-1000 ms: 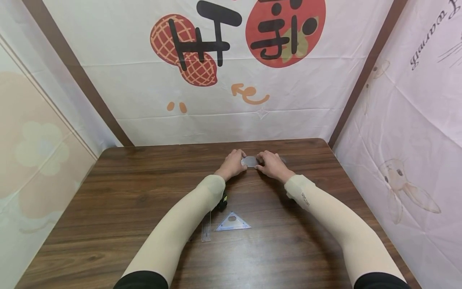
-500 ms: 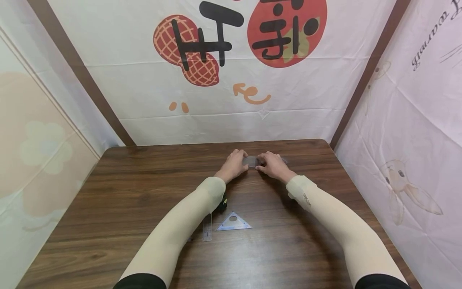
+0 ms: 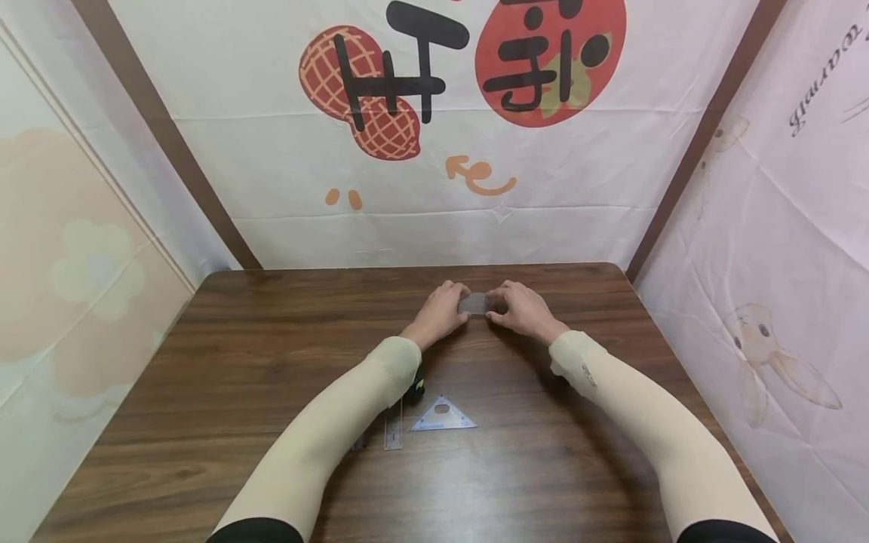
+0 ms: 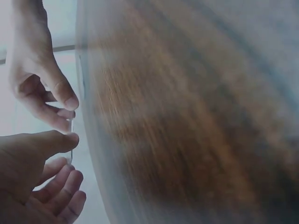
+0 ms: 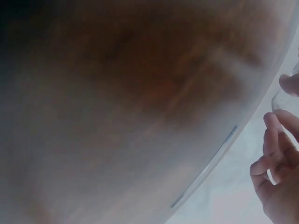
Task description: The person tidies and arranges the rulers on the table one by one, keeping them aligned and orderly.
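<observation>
Near the far edge of the table, my left hand (image 3: 437, 313) and right hand (image 3: 524, 311) hold a thin, clear greyish plastic piece (image 3: 477, 304) between them. Each hand pinches one end with thumb and fingers. From the side, in the left wrist view, this piece (image 4: 72, 144) is a thin line between the fingertips. Its kind is not plain, as the fingers cover its ends. Closer to me lie a clear set square (image 3: 444, 422) with an oval hole and a narrow clear ruler (image 3: 393, 430), partly hidden by the left sleeve.
The brown wooden table (image 3: 271, 362) meets a printed cloth wall (image 3: 407, 241) at the back. A thin clear strip (image 5: 204, 167) lies near the table edge in the right wrist view. A small dark object (image 3: 416, 388) shows beside the left sleeve.
My right hand has shifted slightly right, and a clear thing visible beyond it before is now out of sight. Both hands still hold the plastic piece. The head view has turned slightly.
</observation>
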Demonstrator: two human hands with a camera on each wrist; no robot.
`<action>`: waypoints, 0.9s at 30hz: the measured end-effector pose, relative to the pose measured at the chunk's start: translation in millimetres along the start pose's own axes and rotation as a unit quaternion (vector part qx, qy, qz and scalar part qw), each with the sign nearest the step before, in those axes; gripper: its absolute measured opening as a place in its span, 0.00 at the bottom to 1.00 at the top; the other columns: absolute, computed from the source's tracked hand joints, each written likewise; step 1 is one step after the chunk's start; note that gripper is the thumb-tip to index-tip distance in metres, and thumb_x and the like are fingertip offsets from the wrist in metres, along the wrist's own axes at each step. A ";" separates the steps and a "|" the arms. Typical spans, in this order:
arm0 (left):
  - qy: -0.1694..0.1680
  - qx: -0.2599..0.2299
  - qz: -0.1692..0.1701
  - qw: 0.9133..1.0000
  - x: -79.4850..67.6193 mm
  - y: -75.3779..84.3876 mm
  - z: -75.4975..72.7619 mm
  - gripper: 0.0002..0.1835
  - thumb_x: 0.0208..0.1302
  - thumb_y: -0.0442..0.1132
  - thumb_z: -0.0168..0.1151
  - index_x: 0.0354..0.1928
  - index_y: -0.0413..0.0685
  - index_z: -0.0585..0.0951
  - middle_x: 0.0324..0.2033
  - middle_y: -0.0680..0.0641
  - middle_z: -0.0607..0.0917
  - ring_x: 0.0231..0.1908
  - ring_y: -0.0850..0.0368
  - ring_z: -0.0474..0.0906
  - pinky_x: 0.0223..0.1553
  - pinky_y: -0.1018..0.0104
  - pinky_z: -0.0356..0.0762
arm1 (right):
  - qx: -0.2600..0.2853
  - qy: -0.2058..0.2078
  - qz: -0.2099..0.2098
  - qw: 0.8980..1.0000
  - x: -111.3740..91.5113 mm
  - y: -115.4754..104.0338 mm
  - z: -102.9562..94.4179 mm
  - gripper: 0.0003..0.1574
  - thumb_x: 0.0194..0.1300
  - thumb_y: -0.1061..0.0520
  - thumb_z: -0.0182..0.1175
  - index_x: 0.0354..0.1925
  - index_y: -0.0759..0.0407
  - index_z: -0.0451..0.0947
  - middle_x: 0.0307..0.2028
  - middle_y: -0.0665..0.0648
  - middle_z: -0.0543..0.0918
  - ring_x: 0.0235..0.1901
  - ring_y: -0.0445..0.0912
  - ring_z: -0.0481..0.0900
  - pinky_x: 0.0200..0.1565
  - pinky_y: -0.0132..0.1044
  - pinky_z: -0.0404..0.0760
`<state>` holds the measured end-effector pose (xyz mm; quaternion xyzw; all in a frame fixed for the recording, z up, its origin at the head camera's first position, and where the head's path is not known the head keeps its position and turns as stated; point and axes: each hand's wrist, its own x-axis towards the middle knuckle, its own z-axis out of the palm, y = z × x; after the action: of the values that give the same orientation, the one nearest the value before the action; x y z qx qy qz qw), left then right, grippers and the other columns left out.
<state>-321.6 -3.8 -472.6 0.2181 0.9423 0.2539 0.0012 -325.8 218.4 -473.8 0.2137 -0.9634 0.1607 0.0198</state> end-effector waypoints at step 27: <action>0.015 0.101 0.073 0.992 -48.3 17.0 -8.3 0.26 0.73 0.52 0.72 0.67 0.51 0.82 0.58 0.48 0.84 0.57 0.49 0.79 0.61 0.52 0.76 | 0.001 0.019 -0.076 0.997 -51.7 -12.4 -12.3 0.26 0.71 0.47 0.73 0.61 0.58 0.87 0.50 0.55 0.86 0.47 0.51 0.84 0.52 0.50 0.83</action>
<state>-271.8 -14.4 -462.5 0.2813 0.9447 0.1600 -0.0537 -274.0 232.7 -464.0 0.2831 -0.9437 0.1635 0.0504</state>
